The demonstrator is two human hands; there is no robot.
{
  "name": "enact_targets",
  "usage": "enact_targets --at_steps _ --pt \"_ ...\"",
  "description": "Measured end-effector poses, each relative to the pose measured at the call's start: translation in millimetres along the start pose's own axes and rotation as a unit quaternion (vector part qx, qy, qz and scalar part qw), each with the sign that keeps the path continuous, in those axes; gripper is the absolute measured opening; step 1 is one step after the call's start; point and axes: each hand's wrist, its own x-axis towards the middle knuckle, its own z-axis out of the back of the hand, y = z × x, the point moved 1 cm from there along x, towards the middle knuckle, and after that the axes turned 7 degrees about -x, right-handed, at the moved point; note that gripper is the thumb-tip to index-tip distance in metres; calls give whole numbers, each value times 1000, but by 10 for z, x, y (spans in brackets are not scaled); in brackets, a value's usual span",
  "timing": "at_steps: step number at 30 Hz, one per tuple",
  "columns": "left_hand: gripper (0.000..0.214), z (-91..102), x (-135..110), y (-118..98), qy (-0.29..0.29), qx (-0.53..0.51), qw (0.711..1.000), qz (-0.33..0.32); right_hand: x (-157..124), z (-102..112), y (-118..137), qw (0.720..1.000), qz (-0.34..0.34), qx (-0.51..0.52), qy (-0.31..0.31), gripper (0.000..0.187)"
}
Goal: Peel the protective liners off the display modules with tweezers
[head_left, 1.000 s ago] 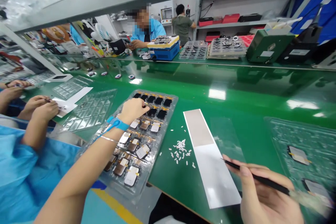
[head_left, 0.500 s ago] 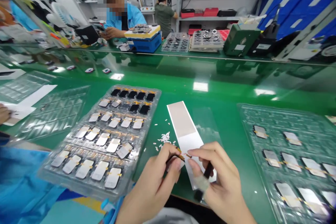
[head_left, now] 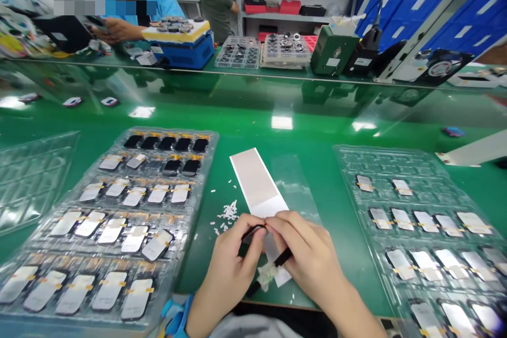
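Observation:
My left hand (head_left: 233,256) pinches a small black-edged display module (head_left: 253,232) between thumb and fingers, tilted above the bench. My right hand (head_left: 304,248) meets it, its fingertips closed at the module's upper edge, where an orange-brown bit shows. Tucked under the right palm is a slim black tool (head_left: 282,257) with a pale wrapped part; its kind is unclear. Beneath both hands lies a white backing sheet (head_left: 255,177) with a beige-grey area. Left of it are scattered small white pieces (head_left: 229,210). What the right fingertips pinch is hidden.
A clear tray (head_left: 216,140) of display modules stands left, some black side up. Another clear tray (head_left: 341,161) with silver-backed modules is at right. A clear film (head_left: 295,179) lies beside the sheet. Beyond the shelf edge, a person in a blue jacket sits near a blue box (head_left: 184,53).
My right hand has come closer to the left, its fingers now at the module's edge. The black tool has swung lower left. The camera view has turned to the right.

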Motion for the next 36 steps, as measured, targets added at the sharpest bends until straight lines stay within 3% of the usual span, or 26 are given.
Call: enact_targets --at_steps 5,9,12,15,21,25,28,34,36 --pt "11 12 5 41 2 5 1000 -4 48 -5 7 998 -19 14 53 23" --pt "12 32 -39 67 -9 -28 1000 4 195 100 -50 982 -123 119 74 15" --pt "7 39 -92 35 50 -62 997 -6 349 100 -101 958 -182 195 100 14" --pt "6 31 -125 -19 128 -69 989 -20 432 -44 -127 943 -213 219 132 15" --pt "7 11 -136 -28 210 -75 974 -44 348 -282 -128 924 -237 267 135 12" --pt "9 30 -148 37 113 -178 977 27 322 -226 -142 871 -294 369 133 7" --pt "16 29 -145 87 35 -243 965 90 333 -180 -138 835 -302 436 149 18" --pt "17 12 -94 133 11 -267 960 86 300 -163 -109 735 -320 558 214 31" --pt "17 13 -92 141 10 -257 962 95 286 -158 -104 726 -330 559 226 32"
